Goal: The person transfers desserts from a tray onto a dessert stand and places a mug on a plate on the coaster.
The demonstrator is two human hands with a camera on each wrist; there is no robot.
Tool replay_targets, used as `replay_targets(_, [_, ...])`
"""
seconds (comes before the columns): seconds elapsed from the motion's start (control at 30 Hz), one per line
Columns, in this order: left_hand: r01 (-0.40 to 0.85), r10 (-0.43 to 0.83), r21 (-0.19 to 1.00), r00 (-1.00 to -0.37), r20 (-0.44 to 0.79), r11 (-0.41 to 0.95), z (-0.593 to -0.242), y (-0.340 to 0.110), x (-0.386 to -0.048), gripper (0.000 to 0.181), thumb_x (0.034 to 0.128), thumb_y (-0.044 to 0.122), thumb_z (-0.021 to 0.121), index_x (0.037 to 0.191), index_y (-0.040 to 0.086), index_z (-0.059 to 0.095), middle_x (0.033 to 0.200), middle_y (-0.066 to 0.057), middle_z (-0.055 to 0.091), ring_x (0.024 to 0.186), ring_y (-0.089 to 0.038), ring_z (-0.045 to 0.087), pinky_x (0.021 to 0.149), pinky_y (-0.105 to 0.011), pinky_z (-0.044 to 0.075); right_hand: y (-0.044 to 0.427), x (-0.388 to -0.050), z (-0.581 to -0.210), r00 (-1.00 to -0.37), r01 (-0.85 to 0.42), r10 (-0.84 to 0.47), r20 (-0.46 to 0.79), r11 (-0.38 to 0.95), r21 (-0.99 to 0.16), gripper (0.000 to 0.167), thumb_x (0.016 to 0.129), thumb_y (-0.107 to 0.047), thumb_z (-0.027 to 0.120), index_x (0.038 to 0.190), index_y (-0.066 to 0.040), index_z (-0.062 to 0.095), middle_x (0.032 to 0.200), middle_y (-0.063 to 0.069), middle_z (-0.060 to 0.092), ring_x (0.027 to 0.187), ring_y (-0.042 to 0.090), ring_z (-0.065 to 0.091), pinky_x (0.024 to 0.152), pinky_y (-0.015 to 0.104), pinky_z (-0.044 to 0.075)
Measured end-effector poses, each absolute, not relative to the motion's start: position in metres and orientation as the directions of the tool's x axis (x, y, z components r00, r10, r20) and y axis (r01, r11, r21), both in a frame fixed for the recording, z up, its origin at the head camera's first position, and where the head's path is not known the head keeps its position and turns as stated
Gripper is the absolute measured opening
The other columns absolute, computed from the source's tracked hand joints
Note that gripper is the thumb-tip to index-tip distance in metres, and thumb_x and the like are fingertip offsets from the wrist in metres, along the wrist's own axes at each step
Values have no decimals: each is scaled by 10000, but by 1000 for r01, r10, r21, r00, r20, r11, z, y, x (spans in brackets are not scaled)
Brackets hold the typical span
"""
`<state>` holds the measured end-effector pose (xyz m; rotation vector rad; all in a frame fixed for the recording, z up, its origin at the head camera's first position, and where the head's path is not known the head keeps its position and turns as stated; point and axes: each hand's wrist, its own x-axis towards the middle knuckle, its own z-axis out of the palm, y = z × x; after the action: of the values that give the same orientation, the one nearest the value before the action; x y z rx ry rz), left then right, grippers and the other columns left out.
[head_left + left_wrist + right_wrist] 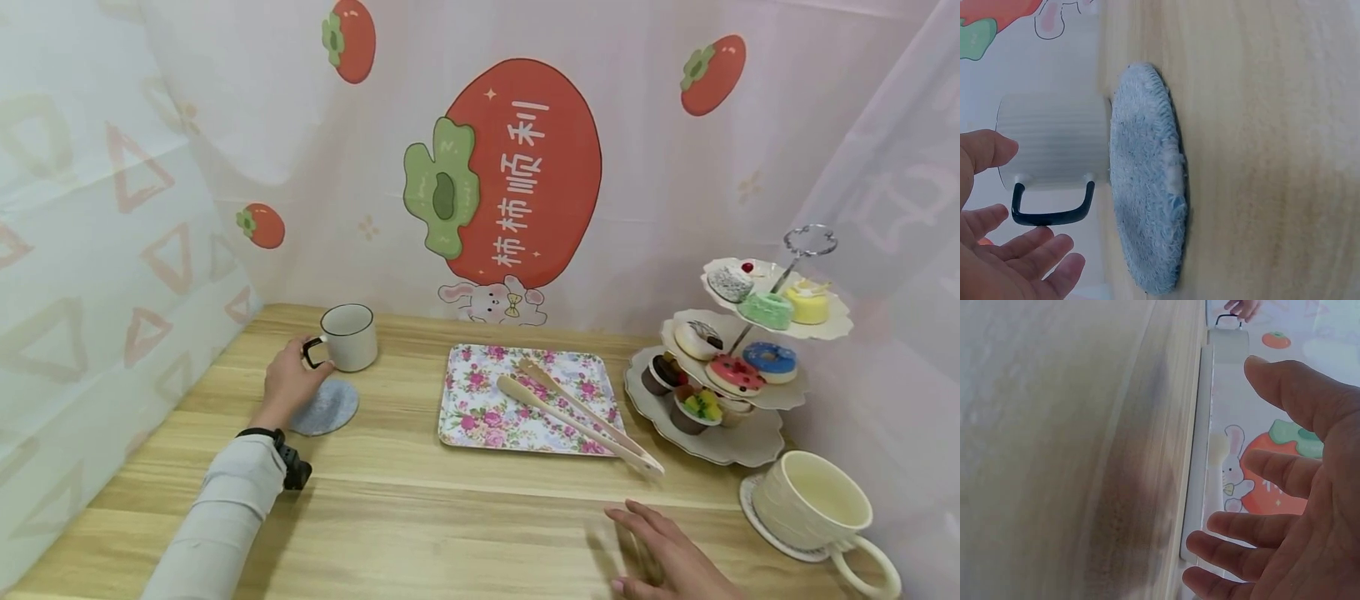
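Observation:
A white mug (352,337) with a dark rim and a black handle (1054,219) stands upright at the back left, just behind a round grey-blue fuzzy coaster (330,408). My left hand (294,379) is at its handle, thumb (991,150) beside the mug's wall and the other fingers spread loosely behind the handle. Whether a fingertip touches the handle I cannot tell. Over the front right of the table, my right hand (667,554) hovers palm inward, fingers spread and holding nothing. Nearest to it are the wooden tongs (577,417), which lie across a floral tray (468,396).
On the right, a three-tier stand (738,450) carries several cakes, doughnuts and cupcakes. A large cream mug (810,500) sits on a pale coaster (757,521) at the right front, handle toward me. Printed cloth (637,208) hangs behind and at both sides of the wooden table.

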<state>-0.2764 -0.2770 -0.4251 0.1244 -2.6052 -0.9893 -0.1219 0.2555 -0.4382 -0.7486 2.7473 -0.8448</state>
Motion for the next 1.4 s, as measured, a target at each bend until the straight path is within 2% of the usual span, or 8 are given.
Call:
replay_targets(0.27, [9,-234,679,-935,266,734,-423,-276,-279,593,852,172,616,1314,-112,376,1191,-352,465,1053,-482,434,841,-575,323,256,-121,-438,-862,-415,-506,-25,733,-539,699,799,-488,669,1340,-98,461,1322,264,394,1163,449,405,778,598,410])
replay_targets(0.47, [-130,-255,690,-964,81,712,-430,-282,-280,782,844,220,631,1378,-152,198,1266,-400,367,1124,-527,378,892,-583,333,257,-121,-439,-860,-438,-511,-4,740,-510,688,798,-492,669,1334,-110,470,1314,237,414,1153,411,430,771,547,438])
replay_targets(0.53, [-162,-242,672,-970,26,723,-433,-285,-280,812,829,226,645,1372,-168,188,1291,-407,335,1146,-542,349,912,-584,322,256,-120,-439,-857,-445,-515,3,737,-509,685,798,-489,671,1331,-109,473,1311,237,416,1149,410,433,770,538,442])
replay_targets(0.77, [-165,-155,571,-986,-66,804,-434,-289,-277,690,754,189,716,1248,-185,410,1239,-389,411,1108,-519,404,889,-546,369,256,-121,-438,-855,-441,-519,-9,735,-516,684,799,-490,668,1333,-110,470,1314,242,412,1152,414,430,768,540,441])
replay_targets(1.03, [-141,-96,504,-989,-115,852,-430,-285,-273,509,772,160,696,1171,-120,551,1196,-320,507,1062,-483,467,834,-515,418,254,-122,-438,-855,-423,-519,-30,729,-537,688,801,-495,664,1334,-107,469,1321,259,400,1160,433,418,776,579,421])
replay_targets(1.13, [-111,-61,463,-991,-122,879,-429,-285,-272,471,785,175,676,1159,-92,578,1187,-300,529,1051,-488,480,814,-513,427,254,-122,-438,-856,-415,-516,-37,727,-547,684,801,-493,664,1334,-111,467,1326,262,392,1164,439,410,778,586,416])
replay_targets(1.4, [-78,-8,432,-987,-161,898,-423,-283,-269,522,782,201,666,1187,-104,546,1196,-326,506,1039,-480,492,805,-511,431,254,-122,-440,-850,-433,-526,-21,722,-540,670,807,-485,663,1328,-109,471,1320,257,398,1161,434,417,771,548,436])
